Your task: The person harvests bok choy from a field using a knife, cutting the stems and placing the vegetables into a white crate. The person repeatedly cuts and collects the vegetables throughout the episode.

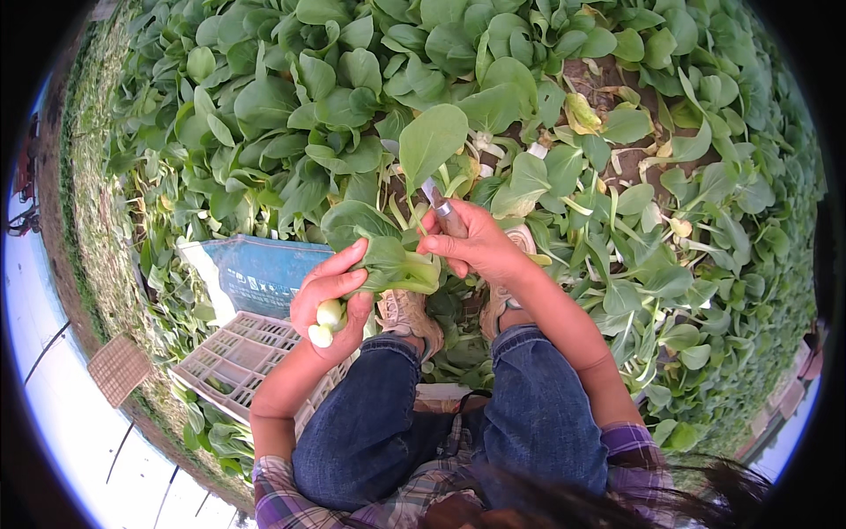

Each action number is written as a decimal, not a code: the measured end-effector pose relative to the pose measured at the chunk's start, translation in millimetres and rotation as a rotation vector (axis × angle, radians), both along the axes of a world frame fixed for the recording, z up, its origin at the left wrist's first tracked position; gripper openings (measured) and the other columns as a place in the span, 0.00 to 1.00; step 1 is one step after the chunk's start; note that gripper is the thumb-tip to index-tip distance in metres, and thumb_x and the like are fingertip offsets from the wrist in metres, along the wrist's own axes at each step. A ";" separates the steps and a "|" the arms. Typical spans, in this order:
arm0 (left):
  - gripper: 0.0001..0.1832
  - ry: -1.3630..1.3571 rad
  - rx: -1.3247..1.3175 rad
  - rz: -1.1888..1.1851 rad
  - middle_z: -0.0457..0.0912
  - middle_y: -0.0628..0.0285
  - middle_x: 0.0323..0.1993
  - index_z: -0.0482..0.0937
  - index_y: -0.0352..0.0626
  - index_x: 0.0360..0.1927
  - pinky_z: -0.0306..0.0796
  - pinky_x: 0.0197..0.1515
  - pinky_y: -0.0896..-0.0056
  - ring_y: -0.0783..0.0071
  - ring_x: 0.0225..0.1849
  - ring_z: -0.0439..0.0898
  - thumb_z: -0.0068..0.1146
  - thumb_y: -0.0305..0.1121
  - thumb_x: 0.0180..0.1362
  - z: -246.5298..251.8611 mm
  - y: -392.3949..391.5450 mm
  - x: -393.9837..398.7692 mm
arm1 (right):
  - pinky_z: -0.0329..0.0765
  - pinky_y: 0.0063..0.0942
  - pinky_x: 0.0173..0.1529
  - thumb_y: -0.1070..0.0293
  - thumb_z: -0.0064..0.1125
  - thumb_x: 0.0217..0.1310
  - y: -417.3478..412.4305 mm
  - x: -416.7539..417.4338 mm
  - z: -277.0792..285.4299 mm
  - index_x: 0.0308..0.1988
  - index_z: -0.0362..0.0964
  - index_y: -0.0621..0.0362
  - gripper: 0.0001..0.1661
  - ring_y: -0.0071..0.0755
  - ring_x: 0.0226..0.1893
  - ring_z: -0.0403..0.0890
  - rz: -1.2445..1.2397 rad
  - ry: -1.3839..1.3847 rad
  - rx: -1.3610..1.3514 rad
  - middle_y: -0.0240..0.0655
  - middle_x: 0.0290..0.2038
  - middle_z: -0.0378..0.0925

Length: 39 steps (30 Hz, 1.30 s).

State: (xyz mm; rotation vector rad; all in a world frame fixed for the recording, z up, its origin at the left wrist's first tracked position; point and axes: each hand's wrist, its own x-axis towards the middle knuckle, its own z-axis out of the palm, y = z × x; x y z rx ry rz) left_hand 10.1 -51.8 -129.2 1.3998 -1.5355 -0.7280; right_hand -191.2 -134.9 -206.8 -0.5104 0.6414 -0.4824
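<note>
My left hand [328, 291] is closed around green bok choy [400, 264]; one cut base faces right. Paler stem ends [328, 320] stick out below the fingers of that hand. In my right hand [482, 239] is a knife with a wooden handle [453, 222], its blade [431, 192] pointing up and away from me. The thumb and fingers of the same hand pinch the thin stalk of a single broad leaf [433, 142], which stands up in front of the knife and hides part of the blade. Both hands are close together above my shoes [404, 321].
A pale plastic crate [241, 360] lies left of my legs, beside a blue printed sack [271, 268]. Dense bok choy plants [264, 106] grow ahead and to the right. Cut stumps and yellowed leaves [581, 114] lie on bare soil. Another crate [120, 370] stands farther left.
</note>
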 end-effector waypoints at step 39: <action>0.28 -0.070 0.586 -0.163 0.68 0.50 0.62 0.71 0.45 0.59 0.64 0.62 0.64 0.57 0.62 0.69 0.61 0.26 0.52 -87.4 -43.8 6.0 | 0.63 0.18 0.17 0.76 0.58 0.57 -3.5 -11.7 -6.5 0.36 0.67 0.60 0.07 0.16 0.13 0.68 -0.468 0.445 -0.118 0.27 0.20 0.69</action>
